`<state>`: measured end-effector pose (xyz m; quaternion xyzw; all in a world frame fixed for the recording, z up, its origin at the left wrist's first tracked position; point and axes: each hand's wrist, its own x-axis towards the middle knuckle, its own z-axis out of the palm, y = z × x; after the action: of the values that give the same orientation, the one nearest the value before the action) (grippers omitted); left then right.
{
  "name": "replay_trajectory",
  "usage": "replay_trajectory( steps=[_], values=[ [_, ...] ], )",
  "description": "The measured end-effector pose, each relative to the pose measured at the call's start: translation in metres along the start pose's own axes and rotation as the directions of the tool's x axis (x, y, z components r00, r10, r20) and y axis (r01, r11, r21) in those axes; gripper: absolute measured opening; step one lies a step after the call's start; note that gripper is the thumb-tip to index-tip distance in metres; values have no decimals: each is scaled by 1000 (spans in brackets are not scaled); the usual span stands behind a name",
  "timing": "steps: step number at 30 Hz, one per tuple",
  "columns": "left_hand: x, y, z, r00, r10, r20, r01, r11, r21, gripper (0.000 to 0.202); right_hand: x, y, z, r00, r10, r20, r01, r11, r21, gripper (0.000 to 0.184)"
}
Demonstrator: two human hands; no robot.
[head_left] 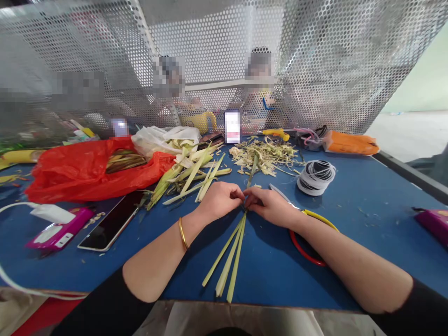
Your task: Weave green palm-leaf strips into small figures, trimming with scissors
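clock centred on where the hands meet, 12 = far edge. l hand (222, 200) has thumb + fingertips pinched tight, on the neck of the strip bunch (227, 261); r hand (269, 203) pinches there too, fingers curled, almost touching l. can't tell if any thread is in the fingers, too small. bunch lies flat on blue table (378, 224), thru the centre: pale green ends fanned out to 6-7, darker stem running to 12-1.

containers: red plastic bag (77, 165) at 9-10, lying on its side, mouth open, w/ brownish-green dry leaf strips (126, 160) inside. white plastic bag (150, 139) at 10-11, crumpled, behind the red; pale husks (184, 143) at its mouth, spilling out on the table. yellow mug (199, 122) at 11, can't see what's in it. orange pack (350, 142) at 2, contents hidden.

also: scraps (269, 156) heaped at 12-1, thread spool (316, 178) at 2-3 w/ white thread wound on a dark core, scissors (310, 213) at 3-4, partly under the r forearm, blades pointing to approx 1. black phone (114, 221) flat at 8-9; purple power strip (79, 221) next to it w/ white plug (58, 214) on top. lit phone (232, 127) upright, just shy of 12.
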<state>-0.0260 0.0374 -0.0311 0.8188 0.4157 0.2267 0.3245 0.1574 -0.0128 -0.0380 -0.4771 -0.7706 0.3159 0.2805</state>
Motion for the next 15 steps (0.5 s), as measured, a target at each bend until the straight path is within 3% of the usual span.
replay_trajectory(
  steps=[5, 15],
  values=[
    [-4, 9, 7, 994, 72, -79, -58, 984, 166, 16, 1, 1, 0, 996, 82, -27, -79, 994, 79, 31],
    [-5, 8, 15, 969, 209, -130, -190, 971, 146, 18, 3, 8, -2, 983, 153, -98, -135, 977, 168, 18]
  ],
)
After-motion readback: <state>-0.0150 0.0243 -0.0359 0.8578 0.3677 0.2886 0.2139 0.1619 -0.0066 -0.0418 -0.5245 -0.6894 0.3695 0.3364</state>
